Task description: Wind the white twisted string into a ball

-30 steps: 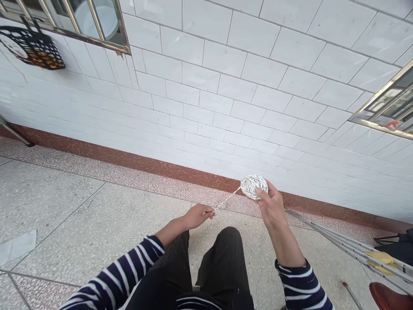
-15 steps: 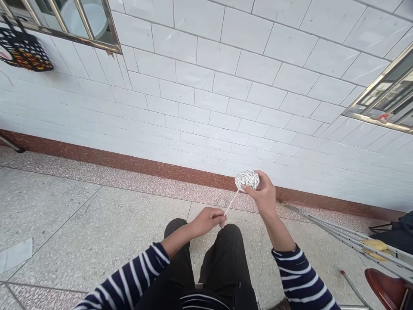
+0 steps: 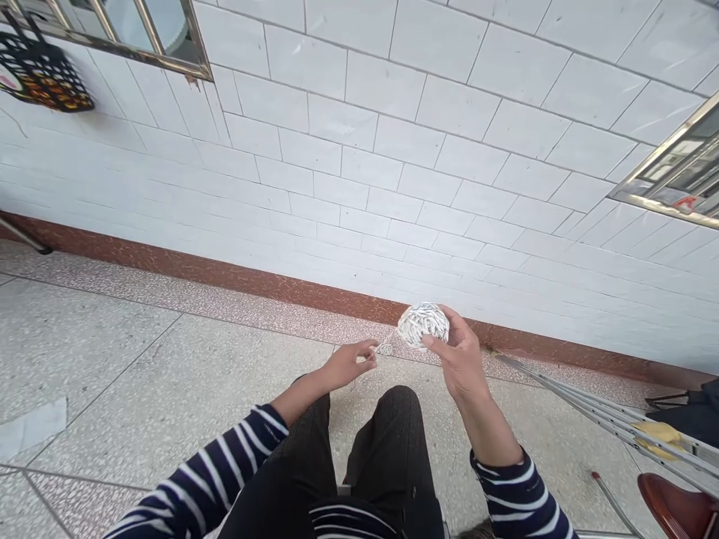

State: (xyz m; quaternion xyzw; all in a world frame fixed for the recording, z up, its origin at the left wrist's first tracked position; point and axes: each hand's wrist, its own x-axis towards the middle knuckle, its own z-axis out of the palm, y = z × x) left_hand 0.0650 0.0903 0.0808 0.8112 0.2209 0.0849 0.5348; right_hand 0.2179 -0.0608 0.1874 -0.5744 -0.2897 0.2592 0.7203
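Observation:
A ball of white and grey yarn [image 3: 422, 323] is in my right hand [image 3: 465, 363], the thumb on its near face and the fingers round its right and back. From the ball's left side a short strand of the same yarn runs down to my left hand [image 3: 347, 365]. My left thumb and fingertips close on that strand; the other fingers are curled. Both hands are raised in front of my knees [image 3: 387, 434], the right a little farther out.
Ahead stands a white tiled wall [image 3: 314, 135] with a brown skirting [image 3: 269, 281]. Metal crutches [image 3: 584, 400] and a brown stool seat [image 3: 674, 503] are at the right. A black bag [image 3: 48, 71] hangs at the upper left. A white sheet [image 3: 34, 428] lies on the floor.
My left hand has moved up and to the left, its fingers looser. The yarn ball has shifted slightly left and down and turned in my right hand.

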